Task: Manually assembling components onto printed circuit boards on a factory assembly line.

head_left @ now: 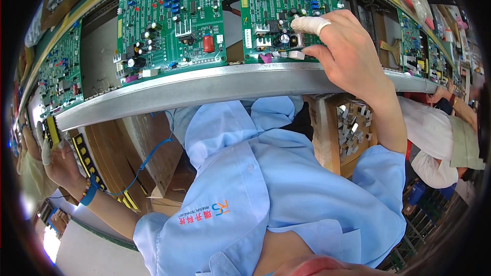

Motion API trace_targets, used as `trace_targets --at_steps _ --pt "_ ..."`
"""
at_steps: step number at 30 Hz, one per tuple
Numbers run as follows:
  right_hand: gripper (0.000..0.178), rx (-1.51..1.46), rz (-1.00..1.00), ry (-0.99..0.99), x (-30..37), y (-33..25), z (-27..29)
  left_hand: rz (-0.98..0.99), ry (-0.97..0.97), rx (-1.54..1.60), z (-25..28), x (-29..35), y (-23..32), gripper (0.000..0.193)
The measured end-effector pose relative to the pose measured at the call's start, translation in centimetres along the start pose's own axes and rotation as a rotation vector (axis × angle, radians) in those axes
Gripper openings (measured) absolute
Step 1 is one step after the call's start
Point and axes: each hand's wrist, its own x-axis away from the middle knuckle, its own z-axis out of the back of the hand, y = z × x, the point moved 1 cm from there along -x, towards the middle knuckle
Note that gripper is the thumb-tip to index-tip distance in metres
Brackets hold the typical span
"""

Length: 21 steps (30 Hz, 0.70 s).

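Observation:
My right hand (342, 46) reaches over a green circuit board (279, 0). Its index finger wears a pale finger cot. Index finger and thumb close round a small block-shaped component (296, 41) at the board's near right part, partly hidden by the fingers. Beside it stand a round black capacitor (284, 38) and a white connector (296, 55). Low at the far left, my left hand (64, 166) has its fingers apart, one in a white cot. Its fingertips are close to a yellow-and-black strip of parts (51, 130); whether they touch is unclear.
A metal rail (204, 84) runs along the near side of a row of boards, including another green board (171, 20). Pliers (232, 6) lie between two boards. A blue cord (146, 161) trails from my left wrist. A wooden bin (353, 128) holds loose metal parts. Co-workers sit at both sides.

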Motion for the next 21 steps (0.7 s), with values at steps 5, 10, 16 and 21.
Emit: trace_targets --at_steps 5,10,16,21 --pt "0.019 0.007 0.001 -0.091 -0.3 0.3 0.2 0.077 -0.082 0.086 -2.3 -0.7 -1.8 0.059" --pt "0.013 0.060 0.154 -0.050 0.0 0.7 0.2 0.102 -0.168 0.081 -5.2 -1.1 -2.7 0.068" --pt "0.011 0.149 0.262 -0.058 0.3 0.7 0.3 0.108 -0.163 -0.247 -10.6 -1.8 -4.1 0.063" --pt "0.020 0.133 0.276 -0.045 0.2 1.1 1.0 0.105 -0.213 -0.331 -17.1 -2.6 -5.5 0.082"
